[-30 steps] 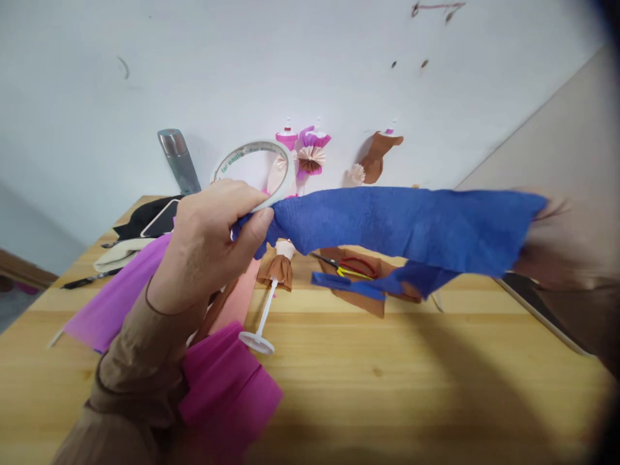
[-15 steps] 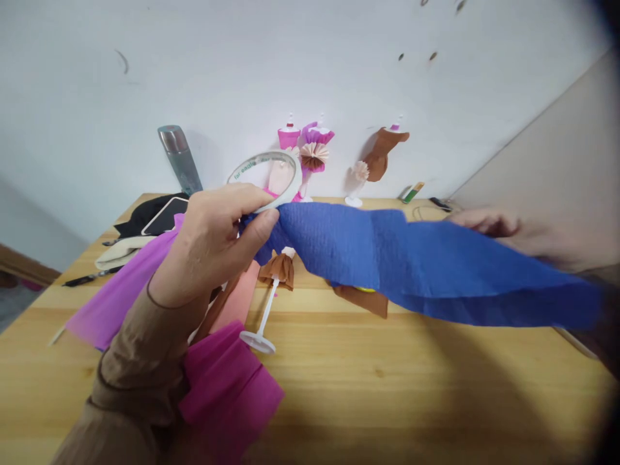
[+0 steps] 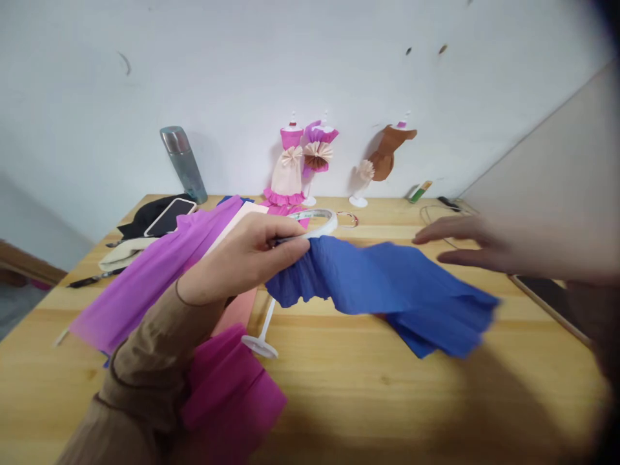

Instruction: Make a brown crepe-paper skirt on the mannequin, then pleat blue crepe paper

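Observation:
My left hand (image 3: pixel 247 255) is closed, its thumb and fingers pinching the gathered end of a strip of blue crepe paper (image 3: pixel 372 274). The white roll of tape (image 3: pixel 329 223) is in the same grip, its ring standing out beyond my fingertips. From there the blue strip stretches to the right above the table and its loose end hangs down. My right hand (image 3: pixel 469 245) is apart from the paper, behind and to the right of it, fingers spread and holding nothing. Below my left hand, a small white stand (image 3: pixel 261 345) is partly hidden by the paper.
Purple crepe paper (image 3: pixel 159 278) and magenta crepe paper (image 3: pixel 232 387) lie at the left. Dressed miniature mannequins (image 3: pixel 290 168) stand along the wall, near a steel flask (image 3: pixel 181 161). A phone (image 3: pixel 172 216) rests at back left; a dark flat device (image 3: pixel 547 300) lies at right.
My right hand has let go of the blue paper's far end, which now droops. My left hand has lowered and shifted right with the paper and the tape roll.

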`<state>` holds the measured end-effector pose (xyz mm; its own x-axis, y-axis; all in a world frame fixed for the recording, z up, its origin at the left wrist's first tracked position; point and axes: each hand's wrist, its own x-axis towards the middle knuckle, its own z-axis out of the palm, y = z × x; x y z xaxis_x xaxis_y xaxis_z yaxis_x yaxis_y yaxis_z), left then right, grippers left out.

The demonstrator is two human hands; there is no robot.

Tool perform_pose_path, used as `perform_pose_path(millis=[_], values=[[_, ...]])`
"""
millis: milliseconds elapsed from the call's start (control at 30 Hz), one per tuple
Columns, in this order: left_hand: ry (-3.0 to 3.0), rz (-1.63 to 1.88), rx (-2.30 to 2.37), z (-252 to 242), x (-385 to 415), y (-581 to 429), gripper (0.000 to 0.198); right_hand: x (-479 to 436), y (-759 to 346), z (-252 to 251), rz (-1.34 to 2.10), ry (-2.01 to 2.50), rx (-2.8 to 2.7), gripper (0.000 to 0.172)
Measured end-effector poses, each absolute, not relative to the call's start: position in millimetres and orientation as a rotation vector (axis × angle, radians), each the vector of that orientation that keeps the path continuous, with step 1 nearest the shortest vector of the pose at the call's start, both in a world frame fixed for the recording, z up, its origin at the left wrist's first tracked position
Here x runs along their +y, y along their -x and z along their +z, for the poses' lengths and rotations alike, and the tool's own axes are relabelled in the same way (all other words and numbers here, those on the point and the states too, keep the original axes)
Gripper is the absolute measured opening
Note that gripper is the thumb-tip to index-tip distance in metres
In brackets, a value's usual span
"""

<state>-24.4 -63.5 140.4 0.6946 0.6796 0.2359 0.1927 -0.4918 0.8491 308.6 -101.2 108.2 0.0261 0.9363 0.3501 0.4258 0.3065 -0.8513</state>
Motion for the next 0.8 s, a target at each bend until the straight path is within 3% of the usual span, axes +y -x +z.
perform_pose_path(millis=[233, 567, 800], values=[[-2.199, 0.677, 0.711, 123, -59, 14, 0.026, -90, -228, 87, 0.796, 1.143, -1.580, 0.040], [-2.248, 0.579, 0.657, 106, -43, 10, 0.019, -67, -192, 52, 1.458, 0.729, -1.287, 0.036], [-2.087, 0.429, 0.640, 107, -34, 10, 0.022, -71, -210, 55, 1.768, 1.028, -1.101, 0.043]])
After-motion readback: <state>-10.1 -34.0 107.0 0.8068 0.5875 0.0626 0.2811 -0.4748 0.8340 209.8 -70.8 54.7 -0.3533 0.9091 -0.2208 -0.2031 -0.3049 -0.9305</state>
